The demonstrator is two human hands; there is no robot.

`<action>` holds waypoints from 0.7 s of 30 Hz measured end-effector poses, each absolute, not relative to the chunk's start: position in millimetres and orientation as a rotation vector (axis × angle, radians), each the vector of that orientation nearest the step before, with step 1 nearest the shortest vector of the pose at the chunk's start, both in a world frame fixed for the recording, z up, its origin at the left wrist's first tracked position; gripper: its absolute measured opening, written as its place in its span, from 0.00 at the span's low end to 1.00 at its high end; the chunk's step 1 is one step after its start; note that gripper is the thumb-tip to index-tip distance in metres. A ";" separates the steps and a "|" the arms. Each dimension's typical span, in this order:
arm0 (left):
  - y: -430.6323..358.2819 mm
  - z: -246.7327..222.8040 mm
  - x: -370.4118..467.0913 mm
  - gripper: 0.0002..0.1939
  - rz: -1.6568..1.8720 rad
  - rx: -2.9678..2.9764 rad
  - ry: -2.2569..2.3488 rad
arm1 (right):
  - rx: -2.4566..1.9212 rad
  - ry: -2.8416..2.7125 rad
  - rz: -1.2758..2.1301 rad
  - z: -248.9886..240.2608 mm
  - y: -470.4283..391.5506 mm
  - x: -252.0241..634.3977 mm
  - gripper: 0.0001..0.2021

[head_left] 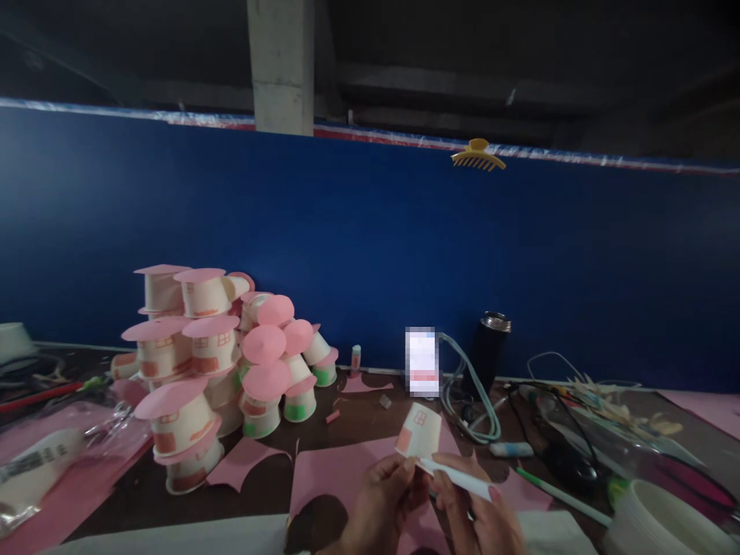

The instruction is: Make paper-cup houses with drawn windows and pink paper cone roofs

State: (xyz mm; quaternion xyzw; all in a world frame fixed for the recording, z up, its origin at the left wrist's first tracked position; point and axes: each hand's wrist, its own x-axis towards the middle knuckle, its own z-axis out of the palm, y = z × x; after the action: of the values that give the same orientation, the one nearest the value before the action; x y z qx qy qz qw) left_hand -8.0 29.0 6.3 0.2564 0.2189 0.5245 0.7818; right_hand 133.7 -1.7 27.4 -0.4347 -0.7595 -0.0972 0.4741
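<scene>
A small white paper cup (425,430) with a reddish window and a reddish patch drawn on its side is tilted in my left hand (385,493), whose fingers close on its lower edge. My right hand (477,505) is wrapped around a white marker pen (462,478). The pen's tip end meets the cup's lower edge beside my left thumb; whether it touches the cup I cannot tell. Beneath both hands lies a cut sheet of pink paper (329,466).
Stacked paper cups with pink discs (211,327) rise at left. A phone (422,362), a coiled cable (491,424) and a black bottle (490,351) stand behind my hands. At right are a green-tipped pen (563,497) and nested white cups (653,516). A blue partition (358,231) closes the back.
</scene>
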 end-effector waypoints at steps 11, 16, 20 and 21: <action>30.3 5.7 -10.4 0.12 1.133 0.477 0.488 | -1.225 -1.769 -0.267 18.7 -1.3 137.2 0.13; 29.2 5.1 -10.6 0.12 1.127 0.470 0.483 | -1.227 -1.773 -0.245 19.8 -2.0 136.9 0.13; 28.3 5.5 -10.9 0.11 1.133 0.440 0.471 | -1.220 -1.739 -0.249 21.2 -1.5 134.4 0.13; 28.1 5.8 -11.1 0.11 1.136 0.437 0.468 | -1.214 -1.739 -0.258 21.4 -1.2 134.2 0.12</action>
State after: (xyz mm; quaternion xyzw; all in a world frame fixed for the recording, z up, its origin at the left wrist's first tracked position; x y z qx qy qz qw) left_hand -11.1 28.1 5.8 0.2033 0.2177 0.5285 0.7950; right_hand 134.2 -1.2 21.4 -0.4981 -0.7133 -0.1060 0.4815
